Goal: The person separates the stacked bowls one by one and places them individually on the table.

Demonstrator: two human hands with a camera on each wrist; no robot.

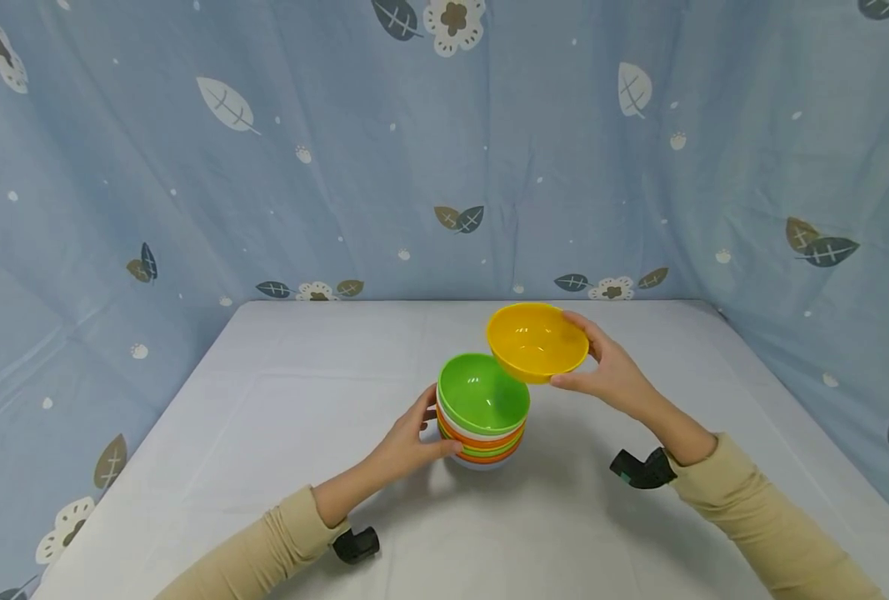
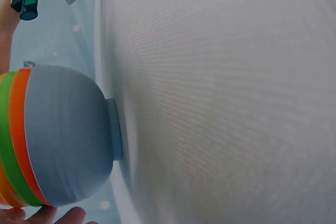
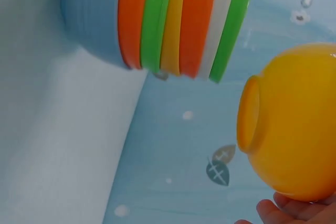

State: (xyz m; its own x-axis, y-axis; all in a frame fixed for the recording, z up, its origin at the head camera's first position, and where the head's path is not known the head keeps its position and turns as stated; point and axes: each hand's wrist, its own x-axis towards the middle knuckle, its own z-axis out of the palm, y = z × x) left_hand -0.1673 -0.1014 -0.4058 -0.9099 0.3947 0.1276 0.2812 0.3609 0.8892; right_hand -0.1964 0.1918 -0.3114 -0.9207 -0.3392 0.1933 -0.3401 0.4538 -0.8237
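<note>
A stack of nested bowls (image 1: pixel 481 448) stands on the table, a green bowl (image 1: pixel 481 392) on top and a light blue bowl (image 2: pixel 71 135) at the bottom. Orange, green, yellow and white rims show between them in the right wrist view. My left hand (image 1: pixel 412 437) holds the stack at its left side, thumb in front. Up and to the right of the stack, my right hand (image 1: pixel 612 371) grips a yellow bowl (image 1: pixel 537 340) by its right side. This bowl is tilted, its inside facing me. In the right wrist view, the yellow bowl's base is apart from the stack.
A white cloth covers the table (image 1: pixel 324 358). Behind it and along both sides hangs a blue curtain (image 1: pixel 384 150) printed with leaves and flowers. A black wrist device (image 1: pixel 642 468) sits at the right cuff, and another black device (image 1: pixel 357 546) at the left cuff.
</note>
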